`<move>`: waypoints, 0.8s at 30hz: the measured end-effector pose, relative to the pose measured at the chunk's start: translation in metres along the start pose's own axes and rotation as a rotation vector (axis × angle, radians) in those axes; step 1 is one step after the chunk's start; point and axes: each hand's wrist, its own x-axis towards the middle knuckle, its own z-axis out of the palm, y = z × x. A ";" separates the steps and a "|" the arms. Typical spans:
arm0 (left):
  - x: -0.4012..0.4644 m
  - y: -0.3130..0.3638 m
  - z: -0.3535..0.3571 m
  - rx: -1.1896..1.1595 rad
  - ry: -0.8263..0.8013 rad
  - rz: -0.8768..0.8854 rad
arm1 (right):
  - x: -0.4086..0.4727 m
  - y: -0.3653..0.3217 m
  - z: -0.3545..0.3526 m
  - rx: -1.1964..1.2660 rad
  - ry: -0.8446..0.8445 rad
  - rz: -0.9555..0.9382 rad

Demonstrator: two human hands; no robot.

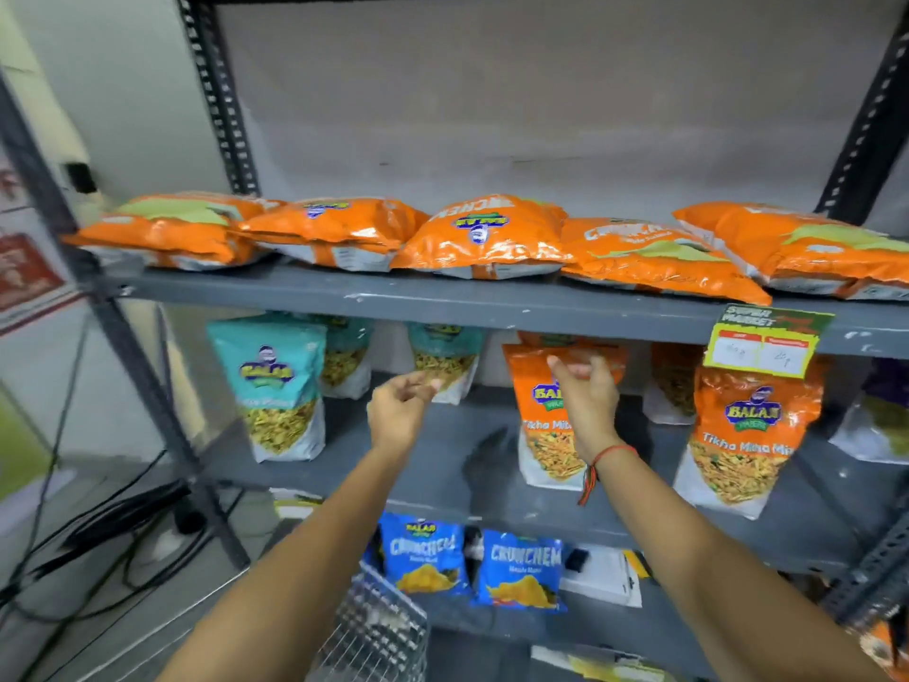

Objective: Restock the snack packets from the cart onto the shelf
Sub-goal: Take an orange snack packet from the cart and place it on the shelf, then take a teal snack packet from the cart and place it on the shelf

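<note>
Both hands, left hand (399, 411) and right hand (585, 391), reach out loose and empty near the middle shelf (442, 450). Orange packets (484, 238) lie up top. Grab the next packet from the cart (374, 627) gently.

Black cables (98, 534) on floor left; red poster (24, 278), blurred, possibly signage, on wall.

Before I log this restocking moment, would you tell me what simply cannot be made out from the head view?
- Price tag: the handwritten figures are too small and blurred to read.
- Cart: only a wire corner shows; the bottom edge cuts it off, so its contents are hidden.
- Orange packet: the right hand covers its top, and any grip is unclear.
- Rear teal packets: the shelf edge hides their tops.
- Left hand: motion-blurred; apparently empty.
</note>
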 end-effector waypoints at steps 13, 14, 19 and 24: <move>-0.151 -0.046 -0.319 0.168 0.519 -0.188 | -0.227 0.016 0.199 -0.081 -0.907 0.046; -0.163 -0.066 -0.337 0.233 0.564 -0.275 | -0.240 0.032 0.211 -0.133 -0.987 0.061; -0.236 -0.175 -0.384 0.423 0.595 -0.664 | -0.290 0.119 0.276 -0.448 -1.372 0.092; -0.306 -0.254 -0.368 0.453 0.584 -1.071 | -0.329 0.200 0.323 -0.674 -1.712 0.027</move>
